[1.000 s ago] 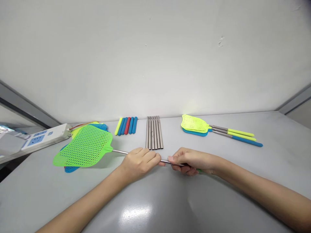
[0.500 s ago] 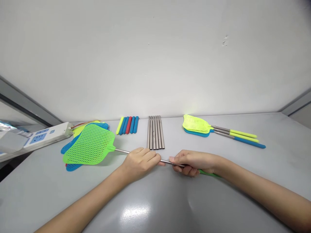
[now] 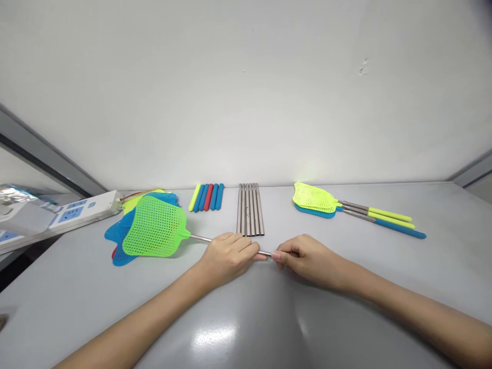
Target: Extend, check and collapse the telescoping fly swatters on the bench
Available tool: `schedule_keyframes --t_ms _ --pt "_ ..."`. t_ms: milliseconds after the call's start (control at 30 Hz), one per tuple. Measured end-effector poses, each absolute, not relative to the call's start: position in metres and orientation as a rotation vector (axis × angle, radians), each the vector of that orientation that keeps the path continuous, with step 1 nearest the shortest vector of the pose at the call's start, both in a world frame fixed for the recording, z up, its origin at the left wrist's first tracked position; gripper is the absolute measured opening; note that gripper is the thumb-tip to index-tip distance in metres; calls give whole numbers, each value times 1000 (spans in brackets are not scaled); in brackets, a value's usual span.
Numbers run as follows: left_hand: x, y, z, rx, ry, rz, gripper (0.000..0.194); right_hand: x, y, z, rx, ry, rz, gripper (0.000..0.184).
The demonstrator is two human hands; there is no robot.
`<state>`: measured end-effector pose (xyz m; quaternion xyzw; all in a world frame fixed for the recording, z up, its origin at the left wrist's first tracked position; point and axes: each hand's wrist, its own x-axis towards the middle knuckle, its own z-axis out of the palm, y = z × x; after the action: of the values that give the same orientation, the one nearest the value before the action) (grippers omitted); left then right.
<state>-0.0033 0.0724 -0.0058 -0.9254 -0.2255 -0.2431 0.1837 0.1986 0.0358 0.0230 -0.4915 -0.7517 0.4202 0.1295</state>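
A green fly swatter lies sideways across my view, its perforated head to the left. My left hand is wrapped over the middle of its thin metal shaft. At the shaft's right end, my right hand pinches the metal between thumb and fingers. A short bare stretch of metal shows between the two hands. Whatever lies inside or beneath my right hand is hidden. Just beyond my hands stands a row of several steel tubes, lying side by side on the grey table.
Several foam grips in yellow, blue and red lie at the back left. Loose swatter heads are stacked under the green one. A white power strip sits at far left. Three swatters with grips lie at the back right.
My right hand has turned, fingers now pinching the shaft end. The green piece seen under my right wrist before no longer shows. The view has shifted slightly; my left hand keeps its grip.
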Motion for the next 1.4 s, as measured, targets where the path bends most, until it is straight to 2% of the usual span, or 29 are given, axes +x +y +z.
schedule_keyframes --t_ms 133,267,667,833,1233,1400 --pt "-2 71 -6 -2579 -659 -701 25 194 32 26 -1477 -2218 1001 33" --pt "-1 70 -5 -2511 -638 -750 23 193 30 33 -1596 -2201 1031 35" --pt "-3 70 -6 -2471 -550 -724 22 208 42 32 -1354 -1912 1884 44" --pt "-3 70 -6 -2455 -536 -692 20 209 48 28 -1358 -1739 2063 46" --pt "-3 72 -5 -2483 -577 -716 22 210 49 22 -1358 -1765 1972 51" --pt "-2 72 -3 -2529 -671 -697 24 213 49 24 -1347 -2054 1726 42"
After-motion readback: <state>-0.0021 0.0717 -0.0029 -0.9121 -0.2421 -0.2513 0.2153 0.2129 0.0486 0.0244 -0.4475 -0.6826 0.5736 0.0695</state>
